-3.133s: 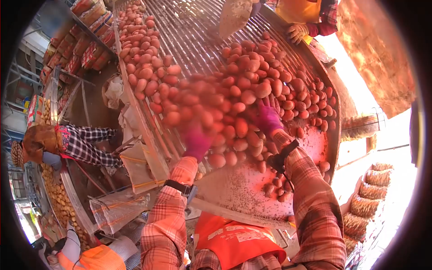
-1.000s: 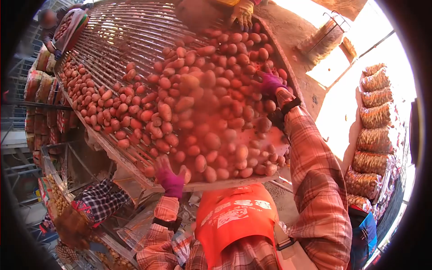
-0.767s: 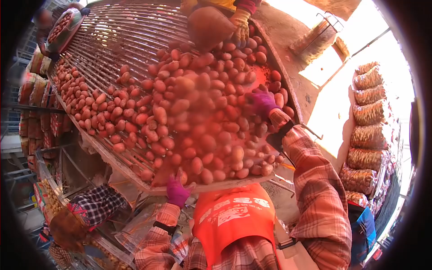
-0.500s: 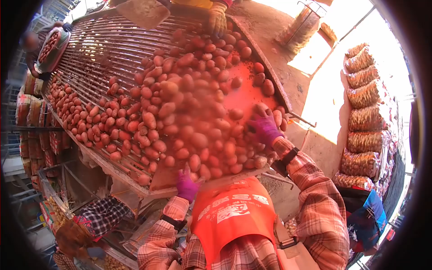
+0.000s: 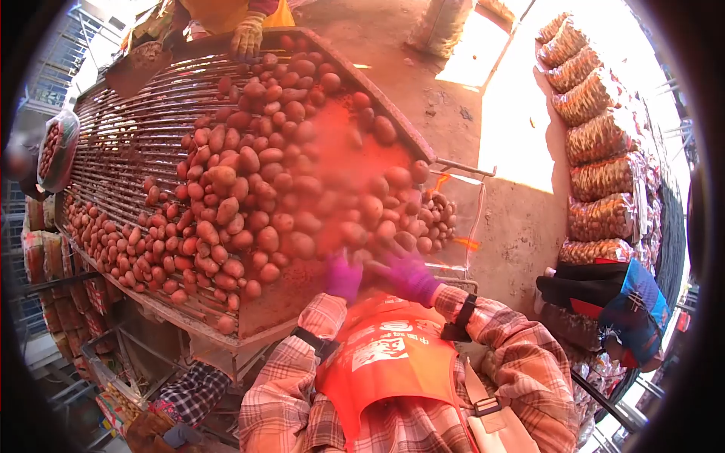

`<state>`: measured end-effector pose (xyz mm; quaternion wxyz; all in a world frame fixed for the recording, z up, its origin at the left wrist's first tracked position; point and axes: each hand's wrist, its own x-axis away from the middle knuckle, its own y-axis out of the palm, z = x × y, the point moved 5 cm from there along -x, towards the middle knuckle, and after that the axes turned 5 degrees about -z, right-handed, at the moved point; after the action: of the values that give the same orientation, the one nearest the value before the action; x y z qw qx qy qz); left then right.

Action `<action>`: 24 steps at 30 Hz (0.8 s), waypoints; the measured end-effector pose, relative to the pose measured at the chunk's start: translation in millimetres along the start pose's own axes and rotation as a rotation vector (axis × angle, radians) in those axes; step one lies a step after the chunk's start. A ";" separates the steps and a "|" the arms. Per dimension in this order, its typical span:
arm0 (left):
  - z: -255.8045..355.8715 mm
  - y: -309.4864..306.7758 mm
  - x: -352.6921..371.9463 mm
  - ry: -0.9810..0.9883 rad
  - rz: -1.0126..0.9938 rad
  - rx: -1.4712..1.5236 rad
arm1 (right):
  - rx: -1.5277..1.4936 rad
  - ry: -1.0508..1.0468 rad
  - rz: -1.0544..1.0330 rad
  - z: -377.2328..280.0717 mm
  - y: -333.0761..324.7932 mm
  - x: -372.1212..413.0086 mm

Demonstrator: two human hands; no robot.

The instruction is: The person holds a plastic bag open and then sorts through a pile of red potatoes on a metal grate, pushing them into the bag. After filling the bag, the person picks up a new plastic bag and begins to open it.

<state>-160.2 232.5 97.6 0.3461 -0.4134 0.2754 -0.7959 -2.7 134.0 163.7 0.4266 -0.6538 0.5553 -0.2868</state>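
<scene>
Both my hands wear purple gloves at the near end of the slatted metal sorting table [image 5: 272,332]. My left hand [image 5: 343,278] is against the near edge of the potato pile, fingers pointing forward and a little blurred. Close to its right, my right hand [image 5: 408,273] reaches with outstretched fingers to the potatoes [image 5: 370,208] at the table's end; neither hand is closed round one. Beyond the right corner, more potatoes [image 5: 438,219] show inside what looks like a clear bag. Reddish haze blurs the middle of the pile.
Another person's gloved hand [image 5: 248,36] rests at the far edge of the table. A filled bag of potatoes [image 5: 58,151] stands at the left end. Full net sacks [image 5: 600,177] line the right side, near a blue cloth item [image 5: 638,302]. A metal bar [image 5: 467,167] juts from the table corner.
My right hand has come back and left towards my body, and my left hand has moved right, so they are close together. Potatoes have shifted towards the right end; the view has turned.
</scene>
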 end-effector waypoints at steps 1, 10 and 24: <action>14.4 3.1 -3.0 0.017 -0.016 0.007 | 0.026 0.013 -0.009 10.6 -1.4 2.8; 71.1 -25.8 -21.1 0.450 0.114 0.610 | 0.280 0.213 0.212 103.0 -52.6 -43.4; -245.5 -170.6 59.1 -0.473 0.635 -0.020 | 0.097 -0.064 -0.050 -45.1 43.9 -418.2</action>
<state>-448.4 327.8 124.5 0.6251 -0.4829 0.3098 -0.5292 -153.6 528.3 187.7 0.4680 -0.6550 0.5102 -0.3028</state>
